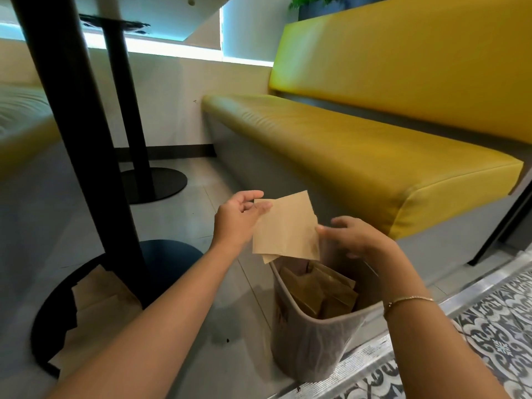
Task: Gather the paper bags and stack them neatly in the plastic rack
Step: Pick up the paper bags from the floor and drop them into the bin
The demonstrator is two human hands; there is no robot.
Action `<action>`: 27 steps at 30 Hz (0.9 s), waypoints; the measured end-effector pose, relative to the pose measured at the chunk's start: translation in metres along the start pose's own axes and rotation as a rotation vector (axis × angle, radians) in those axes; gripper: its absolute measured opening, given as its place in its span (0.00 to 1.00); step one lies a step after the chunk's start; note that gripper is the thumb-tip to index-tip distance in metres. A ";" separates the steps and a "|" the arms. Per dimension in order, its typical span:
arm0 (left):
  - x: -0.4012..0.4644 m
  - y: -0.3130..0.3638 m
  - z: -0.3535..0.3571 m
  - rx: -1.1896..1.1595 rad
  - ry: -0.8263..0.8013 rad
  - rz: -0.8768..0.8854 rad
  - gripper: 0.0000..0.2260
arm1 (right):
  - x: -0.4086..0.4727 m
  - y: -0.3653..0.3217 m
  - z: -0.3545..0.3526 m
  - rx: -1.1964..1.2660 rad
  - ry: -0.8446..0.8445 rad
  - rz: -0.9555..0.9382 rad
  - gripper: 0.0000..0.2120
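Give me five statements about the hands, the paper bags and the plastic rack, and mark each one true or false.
1. The left hand pinches a paper bag held above the plastic rack. True.
2. The rack holds no bags yet. False: brown bags in the rack already stand inside it.
3. More bags on the floor lie by the black table base. True.
4. The rack stands on the yellow bench. False: it stands on the floor in front of the bench.
5. The right hand grips the table pole. False: it is at the right edge of the held bag, fingers fairly straight.
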State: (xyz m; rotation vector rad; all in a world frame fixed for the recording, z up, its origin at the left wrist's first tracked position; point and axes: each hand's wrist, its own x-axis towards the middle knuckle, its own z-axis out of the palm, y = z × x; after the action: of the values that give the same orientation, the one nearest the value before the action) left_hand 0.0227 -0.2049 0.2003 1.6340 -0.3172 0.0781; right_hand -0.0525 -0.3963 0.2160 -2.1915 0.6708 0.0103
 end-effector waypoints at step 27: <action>-0.009 -0.005 0.014 -0.171 -0.169 -0.178 0.05 | -0.002 -0.002 0.005 0.206 -0.006 -0.154 0.39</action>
State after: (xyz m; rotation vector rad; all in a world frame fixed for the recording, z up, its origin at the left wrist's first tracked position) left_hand 0.0129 -0.2169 0.1918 1.4947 -0.2977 -0.2180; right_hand -0.0520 -0.3908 0.2150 -2.0369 0.4761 -0.1273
